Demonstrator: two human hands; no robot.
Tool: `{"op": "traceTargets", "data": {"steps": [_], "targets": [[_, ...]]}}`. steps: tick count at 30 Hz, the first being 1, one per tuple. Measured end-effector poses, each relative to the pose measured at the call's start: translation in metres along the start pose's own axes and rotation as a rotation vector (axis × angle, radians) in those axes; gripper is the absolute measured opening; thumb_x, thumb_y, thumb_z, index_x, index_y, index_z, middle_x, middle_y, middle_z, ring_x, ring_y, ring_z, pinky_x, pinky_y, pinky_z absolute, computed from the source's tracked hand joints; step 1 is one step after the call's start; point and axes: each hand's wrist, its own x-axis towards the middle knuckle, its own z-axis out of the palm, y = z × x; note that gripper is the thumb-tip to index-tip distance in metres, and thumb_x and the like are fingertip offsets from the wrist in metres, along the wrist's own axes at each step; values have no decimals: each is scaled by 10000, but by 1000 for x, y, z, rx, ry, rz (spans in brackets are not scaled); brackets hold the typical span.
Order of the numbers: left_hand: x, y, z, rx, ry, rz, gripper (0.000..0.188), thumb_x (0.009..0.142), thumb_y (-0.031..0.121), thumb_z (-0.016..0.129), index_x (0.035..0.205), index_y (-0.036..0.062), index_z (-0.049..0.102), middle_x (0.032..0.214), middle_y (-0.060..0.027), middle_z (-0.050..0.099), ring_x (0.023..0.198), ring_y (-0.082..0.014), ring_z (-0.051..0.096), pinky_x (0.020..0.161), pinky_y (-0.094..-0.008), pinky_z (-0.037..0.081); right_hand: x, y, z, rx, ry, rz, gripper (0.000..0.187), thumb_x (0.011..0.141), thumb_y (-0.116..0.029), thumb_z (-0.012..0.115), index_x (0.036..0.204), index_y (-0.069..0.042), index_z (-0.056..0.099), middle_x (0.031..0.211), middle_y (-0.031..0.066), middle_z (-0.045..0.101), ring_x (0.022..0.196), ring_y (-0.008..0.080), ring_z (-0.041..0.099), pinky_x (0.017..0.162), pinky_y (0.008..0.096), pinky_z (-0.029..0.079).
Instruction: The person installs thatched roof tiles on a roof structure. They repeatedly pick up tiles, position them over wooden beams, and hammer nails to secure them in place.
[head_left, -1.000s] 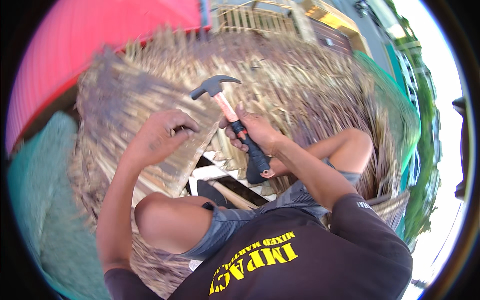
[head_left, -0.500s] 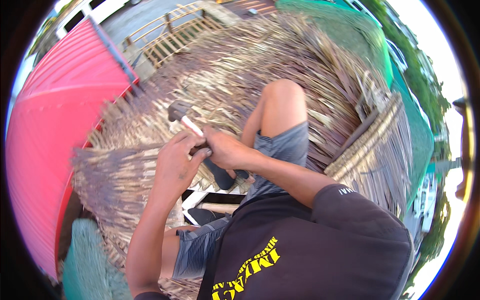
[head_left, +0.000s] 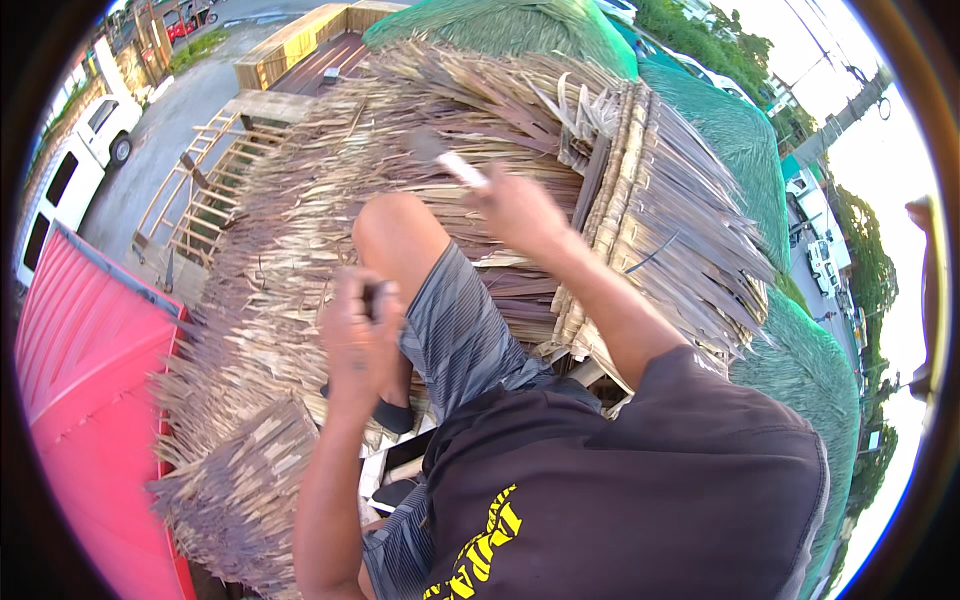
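Note:
My right hand (head_left: 520,212) is closed round the handle of a hammer (head_left: 462,169), raised over the thatch beyond my bent knee. The hammer's dark head and pale handle are blurred by motion. Left of the knee, my left hand (head_left: 360,330) is curled shut round something small and dark, too smeared to name. Beneath both hands spreads a roof of dry palm-leaf thatch (head_left: 290,260), laid in overlapping rows. To the right, near my right forearm, a ridge of bundled stalks (head_left: 612,190) runs along it.
A red metal roof (head_left: 95,380) borders the thatch at left. Green netting (head_left: 725,140) covers more thatch at the far and right sides. Beside my foot, pale slats (head_left: 375,470) frame a dark gap. A bamboo railing (head_left: 205,190) and white van (head_left: 65,185) lie beyond.
My hands have come apart: the right has swung away to the upper right with the hammer, while the left stays closed near my knee. The view has turned toward the ridge.

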Motion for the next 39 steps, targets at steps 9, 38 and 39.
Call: {"op": "traceTargets", "data": {"steps": [9,38,39], "targets": [[5,27,100,49,-498,311,130,903,44,648,1015,-14,614,965,-206,681,905,-393,661,787,-429,521,-49,192,-80,-201,467,640,859,763,-522,837,1204,91,427,1063,310,688,1031,435,683,875,491,551],[2,-10,104,29,-641,271,177,897,75,655,1054,6,614,951,-147,655,895,-284,651,828,-386,508,-80,247,-159,-528,607,762,229,953,-149,547,1037,-8,706,1079,229,719,1057,420,685,900,512,548],[3,-11,103,-9,-630,223,189,903,83,652,1069,4,609,952,-145,655,890,-279,647,831,-387,506,-80,229,-177,-600,640,729,253,960,-136,502,1012,-24,723,1059,237,719,1039,426,689,881,520,551]]}}
